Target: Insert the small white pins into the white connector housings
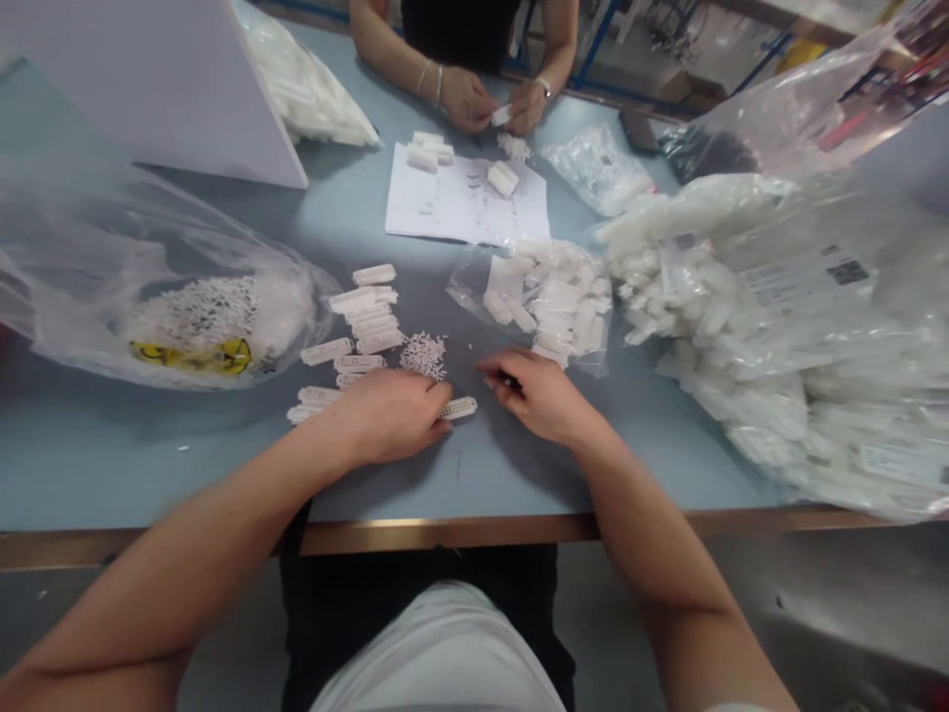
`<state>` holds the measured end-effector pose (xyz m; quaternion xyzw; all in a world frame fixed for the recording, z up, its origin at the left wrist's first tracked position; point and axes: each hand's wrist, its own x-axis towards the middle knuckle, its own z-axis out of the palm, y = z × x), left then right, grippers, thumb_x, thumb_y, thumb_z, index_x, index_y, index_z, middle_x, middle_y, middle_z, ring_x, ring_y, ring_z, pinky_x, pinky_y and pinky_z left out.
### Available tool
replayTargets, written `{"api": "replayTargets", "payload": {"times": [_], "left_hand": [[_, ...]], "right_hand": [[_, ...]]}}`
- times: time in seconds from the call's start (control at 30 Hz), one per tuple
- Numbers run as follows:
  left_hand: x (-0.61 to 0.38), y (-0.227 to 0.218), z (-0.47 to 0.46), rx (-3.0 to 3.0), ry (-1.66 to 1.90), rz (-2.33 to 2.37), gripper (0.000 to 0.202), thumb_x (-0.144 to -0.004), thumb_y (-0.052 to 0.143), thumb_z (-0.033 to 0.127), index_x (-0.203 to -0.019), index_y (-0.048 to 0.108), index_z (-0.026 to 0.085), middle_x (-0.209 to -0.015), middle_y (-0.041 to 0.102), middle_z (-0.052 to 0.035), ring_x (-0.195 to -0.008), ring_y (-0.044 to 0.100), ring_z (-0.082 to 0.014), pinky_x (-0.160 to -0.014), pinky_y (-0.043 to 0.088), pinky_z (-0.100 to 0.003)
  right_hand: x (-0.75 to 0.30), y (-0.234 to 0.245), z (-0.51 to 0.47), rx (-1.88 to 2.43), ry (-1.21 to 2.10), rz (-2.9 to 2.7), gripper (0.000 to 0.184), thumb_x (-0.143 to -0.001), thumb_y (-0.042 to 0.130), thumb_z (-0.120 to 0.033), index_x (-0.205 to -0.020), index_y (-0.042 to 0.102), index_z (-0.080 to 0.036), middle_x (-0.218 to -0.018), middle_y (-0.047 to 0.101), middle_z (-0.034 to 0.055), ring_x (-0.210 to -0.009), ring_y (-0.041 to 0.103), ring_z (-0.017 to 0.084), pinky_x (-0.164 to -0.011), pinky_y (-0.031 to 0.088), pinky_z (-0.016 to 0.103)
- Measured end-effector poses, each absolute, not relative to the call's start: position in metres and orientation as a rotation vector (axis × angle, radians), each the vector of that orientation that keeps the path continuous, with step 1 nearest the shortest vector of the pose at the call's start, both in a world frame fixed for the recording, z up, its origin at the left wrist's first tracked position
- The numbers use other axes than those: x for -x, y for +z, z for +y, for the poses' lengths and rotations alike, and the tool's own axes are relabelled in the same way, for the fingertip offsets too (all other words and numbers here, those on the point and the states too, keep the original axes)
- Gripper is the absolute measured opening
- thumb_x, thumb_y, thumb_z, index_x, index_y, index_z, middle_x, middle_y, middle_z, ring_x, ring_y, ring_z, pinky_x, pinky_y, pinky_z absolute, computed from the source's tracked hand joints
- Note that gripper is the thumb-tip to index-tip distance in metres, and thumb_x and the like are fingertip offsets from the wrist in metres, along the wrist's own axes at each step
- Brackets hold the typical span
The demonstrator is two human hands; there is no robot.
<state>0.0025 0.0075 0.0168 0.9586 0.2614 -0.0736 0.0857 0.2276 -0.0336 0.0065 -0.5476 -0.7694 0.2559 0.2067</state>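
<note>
My left hand [392,413] is closed on a white connector housing [461,407], a slim block with rows of small holes, whose right end sticks out past the fingers. Just above those fingers lies a heap of tiny white pins [423,354]. My right hand [540,394] is to the right, apart from the housing, with its fingers curled. Something small and dark shows between its fingers; its kind is hidden. Several more white connector housings [380,340] lie in a loose column left of the pins, some partly behind my left hand.
A clear bag of small white pieces [200,311] lies left. An open bag of white housings [570,297] is right of centre, with big full bags [786,297] beyond. Across the table, a co-worker's hands [496,104] hold a white piece near printed sheets [437,213]. A white panel [208,89] stands upper left.
</note>
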Motion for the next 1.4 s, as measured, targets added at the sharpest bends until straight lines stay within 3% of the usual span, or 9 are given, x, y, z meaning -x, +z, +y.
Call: {"api": "replayTargets", "payload": {"times": [0.1, 0.27, 0.5, 1.4], "left_hand": [[-0.0035, 0.0143, 0.0086, -2.824, -0.215, 0.802, 0.029, -0.09, 0.05, 0.043, -0.092, 0.061, 0.017, -0.083, 0.07, -0.0083, -0.079, 0.067, -0.0256, -0.068, 0.047, -0.034], [-0.0037, 0.0127, 0.0103, -2.78, -0.235, 0.831, 0.03, -0.091, 0.049, 0.044, -0.096, 0.062, 0.017, -0.087, 0.07, -0.0085, -0.083, 0.066, -0.025, -0.071, 0.047, -0.033], [-0.0044, 0.008, 0.0086, -2.864, -0.168, 0.783, 0.034, -0.093, 0.046, 0.046, -0.093, 0.061, 0.016, -0.082, 0.068, -0.0082, -0.079, 0.066, -0.0262, -0.067, 0.047, -0.035], [-0.0045, 0.0064, 0.0039, -2.946, -0.036, 0.693, 0.03, -0.093, 0.05, 0.041, -0.085, 0.06, 0.014, -0.074, 0.065, -0.0077, -0.071, 0.063, -0.0223, -0.062, 0.046, -0.031]], "right_hand": [[-0.2304, 0.0074, -0.0373, 1.475, 0.771, -2.141, 0.022, -0.088, 0.049, -0.012, -0.098, 0.067, -0.021, -0.097, 0.07, 0.0043, -0.089, 0.063, 0.016, -0.077, 0.044, 0.025], [-0.2296, 0.0046, -0.0379, 1.502, 0.851, -2.061, 0.015, -0.085, 0.058, -0.015, -0.091, 0.069, -0.022, -0.088, 0.073, 0.0, -0.078, 0.064, 0.014, -0.072, 0.044, 0.024], [-0.2252, -0.0009, -0.0372, 1.471, 0.911, -1.987, 0.016, -0.081, 0.063, -0.013, -0.087, 0.074, -0.023, -0.088, 0.07, 0.001, -0.077, 0.064, 0.013, -0.071, 0.045, 0.023], [-0.2245, 0.0017, -0.0337, 1.456, 1.182, -1.922, 0.008, -0.077, 0.063, -0.014, -0.076, 0.069, -0.019, -0.08, 0.065, -0.0002, -0.074, 0.058, 0.012, -0.069, 0.043, 0.024]]}}
